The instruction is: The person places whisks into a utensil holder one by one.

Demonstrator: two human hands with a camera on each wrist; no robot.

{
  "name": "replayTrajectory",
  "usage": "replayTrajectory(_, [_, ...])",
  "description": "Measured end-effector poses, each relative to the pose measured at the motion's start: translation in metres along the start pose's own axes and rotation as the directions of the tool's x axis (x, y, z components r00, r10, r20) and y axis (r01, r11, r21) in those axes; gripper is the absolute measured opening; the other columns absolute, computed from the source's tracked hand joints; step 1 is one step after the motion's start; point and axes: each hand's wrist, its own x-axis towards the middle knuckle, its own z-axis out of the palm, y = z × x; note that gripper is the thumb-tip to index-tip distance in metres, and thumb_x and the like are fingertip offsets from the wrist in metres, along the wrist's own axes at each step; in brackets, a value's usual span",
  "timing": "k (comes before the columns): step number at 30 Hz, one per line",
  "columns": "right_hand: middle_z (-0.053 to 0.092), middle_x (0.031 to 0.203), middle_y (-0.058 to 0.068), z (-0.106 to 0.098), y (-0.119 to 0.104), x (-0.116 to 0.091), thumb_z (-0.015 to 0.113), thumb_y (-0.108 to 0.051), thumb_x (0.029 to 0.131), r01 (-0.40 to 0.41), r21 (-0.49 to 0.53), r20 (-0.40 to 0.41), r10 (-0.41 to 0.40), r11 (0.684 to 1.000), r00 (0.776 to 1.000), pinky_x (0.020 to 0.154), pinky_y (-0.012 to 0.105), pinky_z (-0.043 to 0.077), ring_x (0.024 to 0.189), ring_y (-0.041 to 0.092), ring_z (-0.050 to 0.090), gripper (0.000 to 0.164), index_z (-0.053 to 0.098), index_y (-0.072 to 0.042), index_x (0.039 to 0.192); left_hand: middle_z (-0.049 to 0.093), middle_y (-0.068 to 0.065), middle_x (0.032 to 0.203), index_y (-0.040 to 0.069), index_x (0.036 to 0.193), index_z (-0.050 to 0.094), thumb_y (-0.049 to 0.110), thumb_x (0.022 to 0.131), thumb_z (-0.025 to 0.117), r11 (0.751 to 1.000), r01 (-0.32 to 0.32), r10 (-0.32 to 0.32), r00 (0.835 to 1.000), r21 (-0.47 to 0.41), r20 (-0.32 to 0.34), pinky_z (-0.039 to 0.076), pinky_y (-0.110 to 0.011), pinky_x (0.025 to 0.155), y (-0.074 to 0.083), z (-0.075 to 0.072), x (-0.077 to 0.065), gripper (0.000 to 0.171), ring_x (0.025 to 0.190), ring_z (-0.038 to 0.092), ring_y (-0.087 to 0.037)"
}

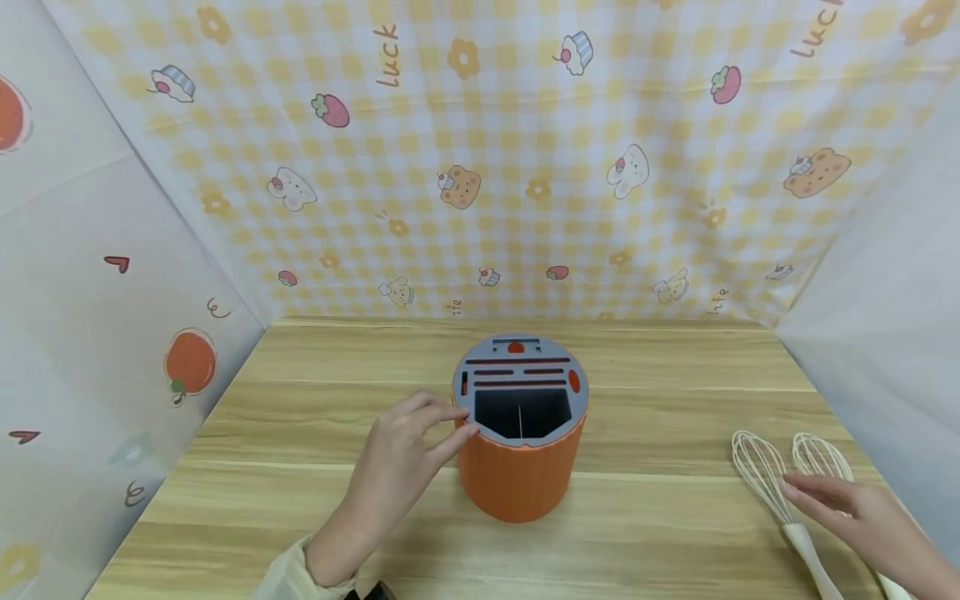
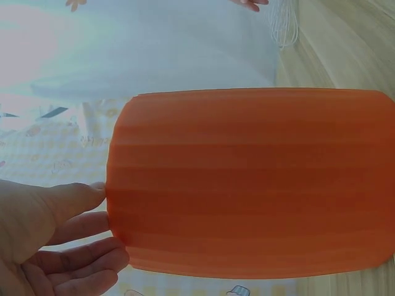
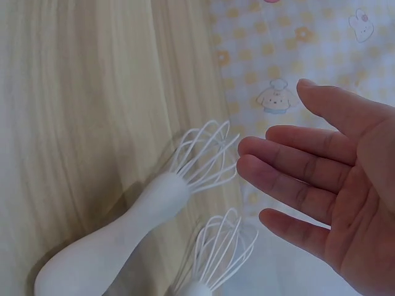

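Note:
A round orange utensil holder [image 1: 517, 479] with a grey slotted top [image 1: 517, 357] stands upright on the table. At the left of its rim, my left hand [image 1: 408, 450] pinches the edge between thumb and fingertips. The left wrist view shows the holder's ribbed orange side [image 2: 247, 185] with my left hand [image 2: 58, 240] at its rim. My right hand [image 1: 862, 517] hovers over two whisks at the right, holding nothing, fingers extended. The nearer whisk [image 3: 123, 228] has white wires and a thick pale handle. Beside it lies the second whisk [image 1: 821, 457], its handle partly hidden by the hand.
The wood-grain table [image 1: 337, 400] meets a yellow checked cloth [image 1: 510, 233] at the back. A white cloth with printed fruit and hearts [image 1: 90, 333] hangs at the left, and a plain white cloth [image 1: 892, 333] at the right.

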Motion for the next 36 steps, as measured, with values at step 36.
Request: replayTrajectory(36, [0.058,0.106,0.031,0.024,0.048,-0.024,0.053,-0.041,0.092,-0.276,0.043,0.267,0.255,0.960,0.929,0.070,0.041,0.051,0.091,0.039,0.060,0.061,0.053,0.016,0.114,0.062,0.005,0.078,0.010,0.084,0.074,0.017,0.072,0.079,1.000,0.006,-0.006,1.000,0.008,0.002,0.046,-0.013,0.056,0.004,0.001,-0.003,0.015,0.067,0.056,-0.003])
